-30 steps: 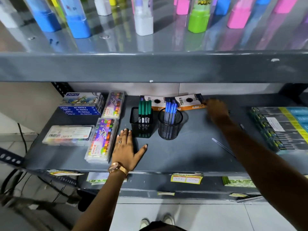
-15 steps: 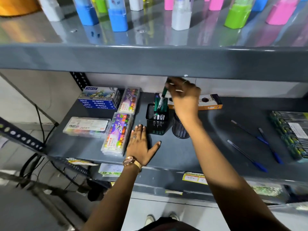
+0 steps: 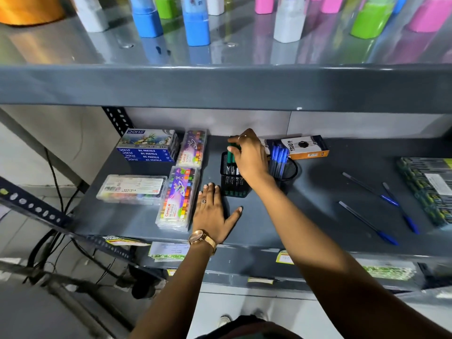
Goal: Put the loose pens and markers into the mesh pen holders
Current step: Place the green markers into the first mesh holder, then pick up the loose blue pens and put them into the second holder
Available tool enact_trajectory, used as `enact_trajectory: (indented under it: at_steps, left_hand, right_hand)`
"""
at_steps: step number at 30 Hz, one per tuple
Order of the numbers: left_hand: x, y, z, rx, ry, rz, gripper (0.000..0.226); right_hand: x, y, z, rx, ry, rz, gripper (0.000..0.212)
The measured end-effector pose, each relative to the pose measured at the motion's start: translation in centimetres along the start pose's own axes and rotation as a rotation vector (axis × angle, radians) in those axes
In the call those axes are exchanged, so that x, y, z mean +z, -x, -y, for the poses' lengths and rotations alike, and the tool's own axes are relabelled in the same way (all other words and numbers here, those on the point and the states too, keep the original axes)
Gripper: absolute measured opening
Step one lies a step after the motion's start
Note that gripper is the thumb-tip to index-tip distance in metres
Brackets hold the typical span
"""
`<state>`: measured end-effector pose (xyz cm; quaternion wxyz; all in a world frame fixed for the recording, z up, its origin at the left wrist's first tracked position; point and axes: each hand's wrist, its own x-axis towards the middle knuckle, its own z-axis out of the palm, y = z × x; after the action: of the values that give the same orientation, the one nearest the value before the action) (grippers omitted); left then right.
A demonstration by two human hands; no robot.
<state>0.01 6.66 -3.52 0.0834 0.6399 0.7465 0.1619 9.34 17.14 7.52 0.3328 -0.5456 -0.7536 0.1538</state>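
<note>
A square black mesh holder [image 3: 233, 184] stands on the grey shelf [image 3: 305, 204] and holds green markers [image 3: 230, 155]. My right hand [image 3: 249, 157] is over it, fingers closed on the tops of the green markers. Right of it a round black mesh holder [image 3: 291, 170] holds several blue pens [image 3: 278, 157], partly hidden by my wrist. Three loose blue-capped pens lie on the shelf to the right: one at the back [image 3: 369, 189], one beside it [image 3: 401, 209] and one nearer the front [image 3: 367, 222]. My left hand [image 3: 215, 211] rests flat on the shelf in front of the square holder.
Oil pastel boxes [image 3: 146, 145] and clear crayon cases [image 3: 176, 199] fill the shelf's left part. An orange-and-black Trio box [image 3: 305, 146] lies behind the round holder. Packaged stock [image 3: 430, 189] sits at the right edge. The upper shelf [image 3: 220, 86] overhangs closely, carrying coloured bottles.
My right hand came from the shelf's right side to the square holder with a green marker, and has now lowered it in among the others. My left hand stayed flat on the shelf.
</note>
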Motion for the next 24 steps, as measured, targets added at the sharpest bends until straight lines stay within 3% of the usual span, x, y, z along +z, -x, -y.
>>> enact_trajectory:
  at_steps: [4, 9, 15, 21, 24]
  left_hand:
    - [0.2, 0.0, 0.2, 0.017, -0.013, 0.019, 0.094]
    - [0.2, 0.0, 0.3, 0.027, -0.025, 0.029, 0.094]
    - [0.5, -0.1, 0.3, 0.019, -0.078, 0.049, 0.095]
    - [0.8, 0.1, 0.2, 0.016, -0.093, 0.03, 0.097]
    - [0.8, 0.0, 0.6, 0.027, -0.09, 0.015, 0.098]
  right_hand:
    - [0.0, -0.5, 0.3, 0.0, 0.066, -0.006, 0.018]
    - [0.0, -0.8, 0.6, -0.009, 0.214, -0.005, 0.024]
    - [-0.6, 0.4, 0.7, 0.008, 0.23, -0.05, 0.033]
    - [-3.4, 5.1, -2.5, 0.178, 0.148, -0.189, 0.033]
    - [-5.5, 7.5, -6.8, 0.293, 0.264, -0.163, 0.024]
